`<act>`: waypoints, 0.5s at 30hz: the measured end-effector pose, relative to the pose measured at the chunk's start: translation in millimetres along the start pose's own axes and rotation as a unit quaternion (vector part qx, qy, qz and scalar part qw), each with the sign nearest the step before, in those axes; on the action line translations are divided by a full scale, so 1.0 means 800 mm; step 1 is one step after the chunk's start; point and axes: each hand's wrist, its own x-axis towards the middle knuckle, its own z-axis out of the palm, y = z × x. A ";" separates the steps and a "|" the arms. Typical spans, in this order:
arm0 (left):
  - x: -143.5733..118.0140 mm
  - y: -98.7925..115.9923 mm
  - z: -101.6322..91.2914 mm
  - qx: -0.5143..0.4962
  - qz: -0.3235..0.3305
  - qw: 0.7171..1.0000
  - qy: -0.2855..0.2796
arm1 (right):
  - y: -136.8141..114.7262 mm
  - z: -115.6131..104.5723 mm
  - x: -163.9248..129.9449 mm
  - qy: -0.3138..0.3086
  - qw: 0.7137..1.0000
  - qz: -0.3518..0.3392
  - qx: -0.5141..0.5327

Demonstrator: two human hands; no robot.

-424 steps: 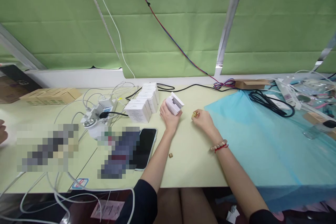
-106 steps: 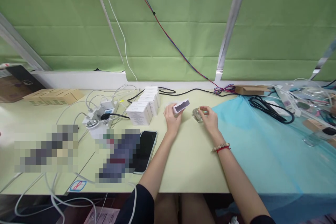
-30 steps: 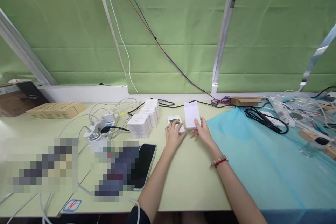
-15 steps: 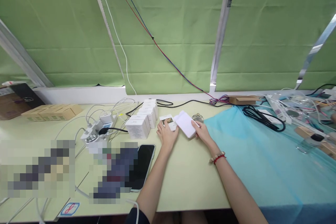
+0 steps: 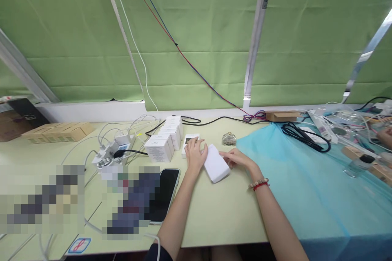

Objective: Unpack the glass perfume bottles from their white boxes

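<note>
My left hand [image 5: 195, 155] rests with spread fingers on a small open white box tray [image 5: 189, 142] that lies on the pale green table [image 5: 214, 208]. A white box lid [image 5: 216, 164] lies flat between my hands. My right hand [image 5: 237, 158] lies on the table at the lid's right edge, fingertips touching it. A small glass bottle with a gold top [image 5: 229, 139] stands just beyond the right hand.
A row of small white boxes [image 5: 167, 141] sits left of my left hand, beside a power strip with white cables [image 5: 114, 150]. A black phone [image 5: 163, 193] lies nearer me. A blue cloth [image 5: 309, 187] covers the table's right side, with black cable [image 5: 306, 134] on it. Cardboard boxes [image 5: 55, 131] are at far left.
My right hand has brought the white lid down from the air and laid it flat on the table. My left hand stays on the open tray, slid slightly left.
</note>
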 end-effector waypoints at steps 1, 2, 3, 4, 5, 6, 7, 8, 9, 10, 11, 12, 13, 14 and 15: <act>-0.001 0.002 0.000 -0.001 0.020 0.999 -0.027 | -0.002 -0.001 0.000 0.033 0.999 -0.011 -0.006; -0.002 0.004 0.000 -0.002 0.041 0.997 -0.064 | -0.001 -0.003 0.001 0.089 0.996 -0.025 -0.021; -0.004 0.005 0.001 -0.004 0.063 0.993 -0.104 | 0.001 -0.006 0.003 0.162 0.985 -0.043 -0.037; -0.005 0.007 0.002 -0.007 0.082 0.986 -0.142 | 0.005 -0.009 0.006 0.244 0.967 -0.058 -0.050; -0.007 0.009 0.003 -0.009 0.099 0.980 -0.174 | 0.011 -0.013 0.010 0.323 0.942 -0.073 -0.055; -0.008 0.012 0.004 -0.011 0.111 0.974 -0.197 | 0.019 -0.016 0.015 0.386 0.917 -0.086 -0.053; -0.010 0.014 0.005 -0.013 0.121 0.970 -0.211 | 0.026 -0.017 0.020 0.429 0.896 -0.101 -0.049; -0.011 0.017 0.006 -0.015 0.127 0.968 -0.218 | 0.034 -0.017 0.026 0.451 0.884 -0.117 -0.046; -0.013 0.021 0.007 -0.019 0.129 0.966 -0.221 | 0.041 -0.016 0.032 0.454 0.879 -0.135 -0.050; -0.015 0.023 0.008 -0.024 0.129 0.965 -0.226 | 0.046 -0.014 0.037 0.444 0.881 -0.154 -0.061; -0.016 0.026 0.009 -0.030 0.125 0.964 -0.231 | 0.050 -0.010 0.042 0.430 0.884 -0.170 -0.076; -0.018 0.028 0.010 -0.035 0.116 0.964 -0.235 | 0.052 -0.007 0.045 0.418 0.886 -0.180 -0.091; -0.019 0.030 0.011 -0.036 0.104 0.965 -0.237 | 0.052 -0.004 0.046 0.413 0.886 -0.183 -0.105; -0.020 0.031 0.011 -0.033 0.093 0.966 -0.238 | 0.051 -0.002 0.047 0.412 0.886 -0.179 -0.112; -0.020 0.031 0.011 -0.028 0.083 0.967 -0.238 | 0.048 0.000 0.045 0.408 0.890 -0.171 -0.111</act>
